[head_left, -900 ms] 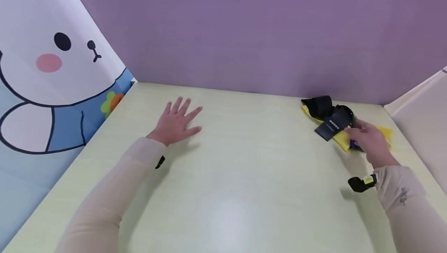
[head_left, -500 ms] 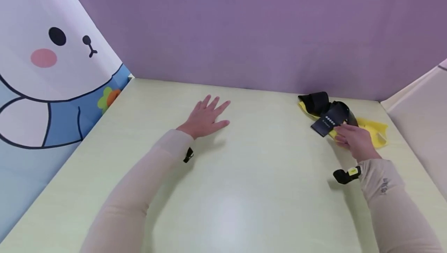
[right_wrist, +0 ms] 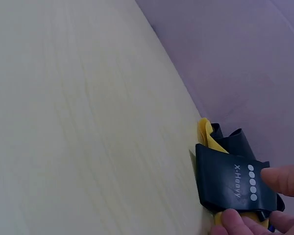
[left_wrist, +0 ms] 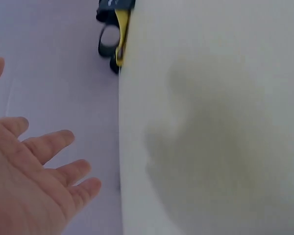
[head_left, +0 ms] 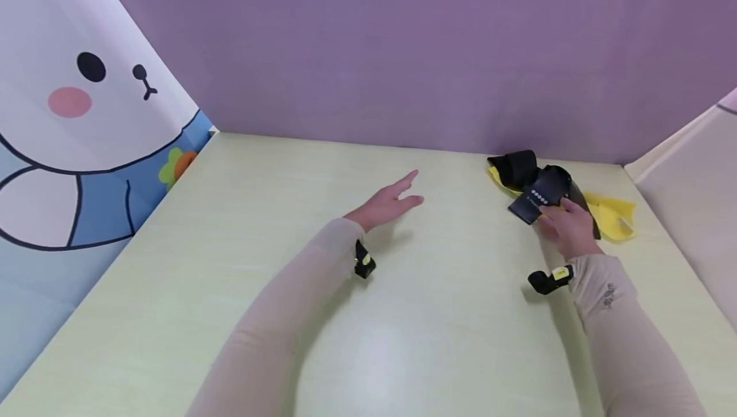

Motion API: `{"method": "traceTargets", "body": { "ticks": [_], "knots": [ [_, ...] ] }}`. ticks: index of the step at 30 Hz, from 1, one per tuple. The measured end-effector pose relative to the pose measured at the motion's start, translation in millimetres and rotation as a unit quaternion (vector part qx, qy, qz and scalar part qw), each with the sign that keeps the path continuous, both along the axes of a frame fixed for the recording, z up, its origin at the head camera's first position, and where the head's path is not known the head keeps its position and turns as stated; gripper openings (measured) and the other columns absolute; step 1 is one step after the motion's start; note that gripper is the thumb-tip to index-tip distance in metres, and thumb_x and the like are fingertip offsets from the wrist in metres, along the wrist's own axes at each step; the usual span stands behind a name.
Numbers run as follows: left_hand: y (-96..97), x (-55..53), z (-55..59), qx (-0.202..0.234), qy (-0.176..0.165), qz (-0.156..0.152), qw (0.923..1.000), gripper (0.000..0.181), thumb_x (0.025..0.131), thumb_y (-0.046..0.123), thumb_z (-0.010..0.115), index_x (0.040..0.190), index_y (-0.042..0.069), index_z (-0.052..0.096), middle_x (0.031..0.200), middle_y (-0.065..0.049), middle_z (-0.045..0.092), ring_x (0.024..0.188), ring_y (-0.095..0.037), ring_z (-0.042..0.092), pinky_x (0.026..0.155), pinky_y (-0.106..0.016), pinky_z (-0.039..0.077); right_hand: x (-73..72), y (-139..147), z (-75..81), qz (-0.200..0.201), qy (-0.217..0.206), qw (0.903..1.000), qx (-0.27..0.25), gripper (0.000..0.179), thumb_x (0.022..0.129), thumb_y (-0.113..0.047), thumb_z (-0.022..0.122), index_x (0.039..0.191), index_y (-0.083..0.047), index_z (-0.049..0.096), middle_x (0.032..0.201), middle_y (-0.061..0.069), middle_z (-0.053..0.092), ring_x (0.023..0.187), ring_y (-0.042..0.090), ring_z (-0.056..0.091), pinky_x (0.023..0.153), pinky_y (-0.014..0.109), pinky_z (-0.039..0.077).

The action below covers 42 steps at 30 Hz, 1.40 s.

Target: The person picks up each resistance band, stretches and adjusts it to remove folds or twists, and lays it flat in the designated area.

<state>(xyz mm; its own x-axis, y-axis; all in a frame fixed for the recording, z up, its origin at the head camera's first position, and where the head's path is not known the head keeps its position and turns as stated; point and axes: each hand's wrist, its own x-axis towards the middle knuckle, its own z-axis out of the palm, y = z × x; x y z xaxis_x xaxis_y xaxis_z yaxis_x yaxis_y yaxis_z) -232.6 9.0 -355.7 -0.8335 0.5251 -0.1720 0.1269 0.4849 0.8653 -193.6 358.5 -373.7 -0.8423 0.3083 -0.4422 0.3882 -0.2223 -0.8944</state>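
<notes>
My right hand (head_left: 567, 225) is at a bunched heap of resistance bands at the back right of the table. It pinches a black resistance band (right_wrist: 230, 181) printed "X-Heavy" with a row of white dots, thumb over the face and fingers at its lower edge. A yellow band (head_left: 613, 215) lies under and beside the black one, spread out to the right of the hand. A bit of blue (right_wrist: 271, 228) shows near the fingers, mostly hidden. My left hand (head_left: 384, 206) hovers over the middle of the table, fingers extended and apart, holding nothing.
The pale wooden table (head_left: 449, 314) meets a purple wall (head_left: 374, 52) just behind the bands. A white panel (head_left: 691, 167) borders the right side, and a cartoon-printed panel (head_left: 103, 206) borders the left. Small black cameras sit on both wrists.
My left hand has moved right, from the left part of the table to its middle. My right hand has shifted left along the heap onto the black band, uncovering more of the yellow one.
</notes>
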Motion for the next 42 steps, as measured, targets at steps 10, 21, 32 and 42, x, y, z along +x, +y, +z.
{"method": "traceTargets", "body": {
  "ticks": [10, 21, 32, 42],
  "knots": [
    [50.8, 6.6, -16.2, 0.077, -0.062, 0.02, 0.9949, 0.066, 0.098, 0.042, 0.049, 0.154, 0.029, 0.017, 0.152, -0.007, 0.035, 0.138, -0.023, 0.033, 0.112, -0.042, 0.024, -13.3, -8.1, -7.9, -0.106, -0.008, 0.9943, 0.008, 0.086, 0.088, 0.0, 0.062, 0.155, -0.019, 0.011, 0.107, 0.004, 0.063, 0.057, 0.002, 0.058, 0.051, 0.019, 0.048],
    [83.7, 15.6, -21.5, 0.129, -0.102, 0.038, 0.9856, 0.058, 0.1, 0.037, 0.048, 0.152, 0.024, 0.027, 0.146, -0.008, 0.044, 0.124, -0.03, 0.051, 0.107, -0.041, 0.033, 11.2, -39.9, 14.1, -0.064, 0.085, 0.9607, -0.256, 0.063, 0.091, 0.016, 0.047, 0.141, -0.02, 0.034, 0.084, 0.004, 0.063, 0.063, 0.014, 0.062, 0.061, 0.026, 0.051],
    [109.2, 27.6, -14.6, 0.284, -0.236, 0.139, 0.9191, 0.056, 0.096, 0.02, 0.057, 0.145, 0.003, 0.037, 0.115, -0.019, 0.065, 0.101, -0.039, 0.063, 0.087, -0.042, 0.051, 30.6, -87.1, 25.5, 0.004, 0.109, 0.9561, -0.272, 0.023, 0.094, 0.011, 0.042, 0.105, -0.009, 0.038, 0.081, 0.003, 0.06, 0.066, 0.014, 0.061, 0.067, 0.025, 0.051],
    [116.7, 34.4, -14.6, 0.306, -0.245, 0.19, 0.8999, 0.046, 0.085, -0.011, 0.059, 0.13, -0.004, 0.054, 0.096, -0.023, 0.069, 0.049, -0.009, 0.056, 0.052, -0.019, 0.05, 35.5, -88.0, 7.1, 0.011, 0.068, 0.9333, -0.352, 0.014, 0.101, -0.012, 0.045, 0.096, -0.004, 0.055, 0.082, 0.009, 0.065, 0.074, 0.018, 0.065, 0.075, 0.028, 0.053]
  ]
}}
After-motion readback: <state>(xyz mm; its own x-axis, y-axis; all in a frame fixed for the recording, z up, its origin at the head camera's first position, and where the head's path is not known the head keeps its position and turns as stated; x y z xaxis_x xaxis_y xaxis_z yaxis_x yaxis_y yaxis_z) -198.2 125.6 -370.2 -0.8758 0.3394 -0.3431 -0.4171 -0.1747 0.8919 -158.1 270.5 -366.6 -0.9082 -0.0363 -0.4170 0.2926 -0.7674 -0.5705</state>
